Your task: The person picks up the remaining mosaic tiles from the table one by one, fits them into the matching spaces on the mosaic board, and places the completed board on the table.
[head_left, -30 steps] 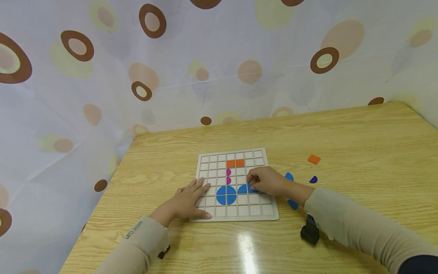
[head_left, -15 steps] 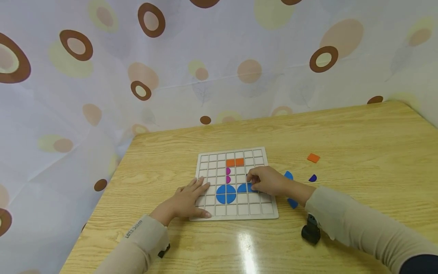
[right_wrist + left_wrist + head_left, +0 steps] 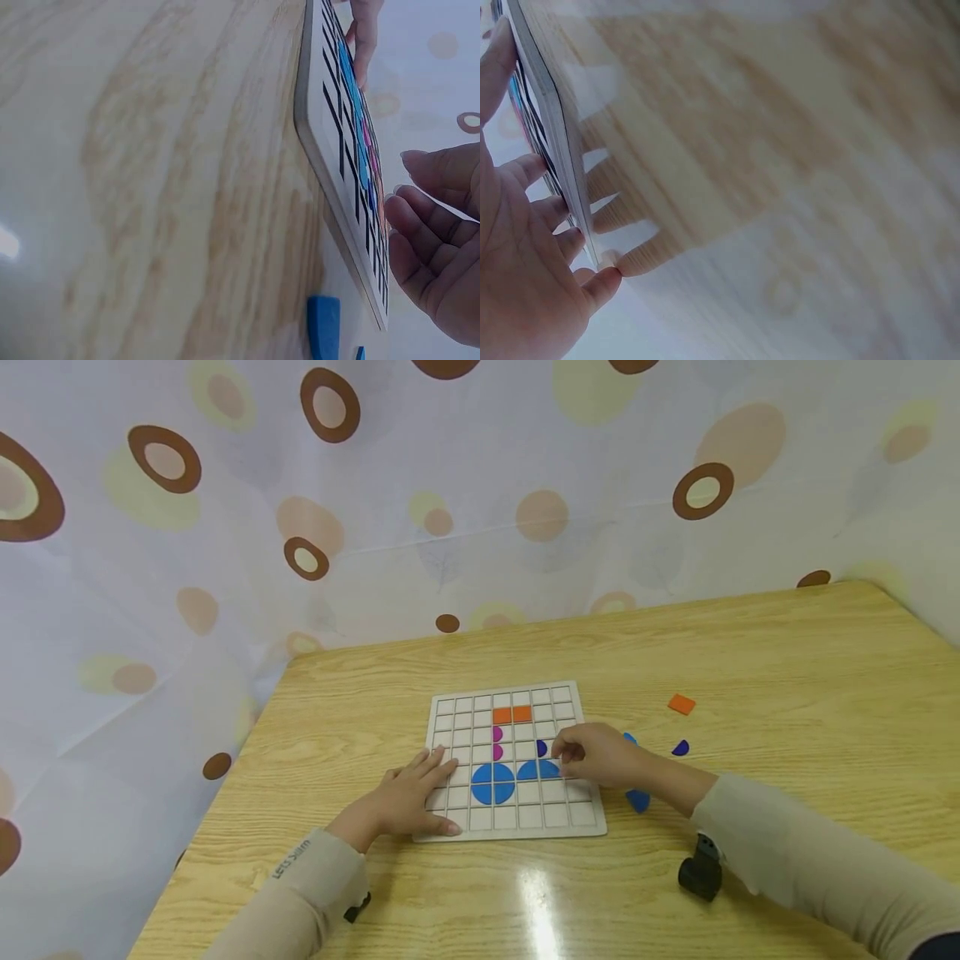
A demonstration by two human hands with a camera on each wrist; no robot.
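Observation:
A white grid board [image 3: 517, 835] lies on the wooden table. My left hand [image 3: 401, 802] rests on its left edge, fingers spread and thumb near the front left corner. Over the board's right side hovers my right hand [image 3: 603, 756]; in the right wrist view its thumb [image 3: 442, 169] stands apart from the bent fingers, with nothing between them. Close by its fingertips sit a blue quarter-circle tile [image 3: 549, 769], another blue quarter-circle tile [image 3: 528, 770] and a dark blue half-circle tile [image 3: 542, 748]. Blue quarter-circle tiles [image 3: 483, 773] form a full circle further left.
Two orange square tiles [image 3: 522, 714] and two magenta half-circle tiles [image 3: 497, 752] are also in the grid. Right of the board lie a loose orange tile [image 3: 681, 704], a dark blue half-circle [image 3: 680, 747] and blue tiles [image 3: 638, 800]. A patterned curtain [image 3: 480, 560] hangs behind the table.
My right hand has let go of the blue quarter-circle tile and shifted slightly right, uncovering the dark blue half-circle in the grid. The left hand stays on the board's edge.

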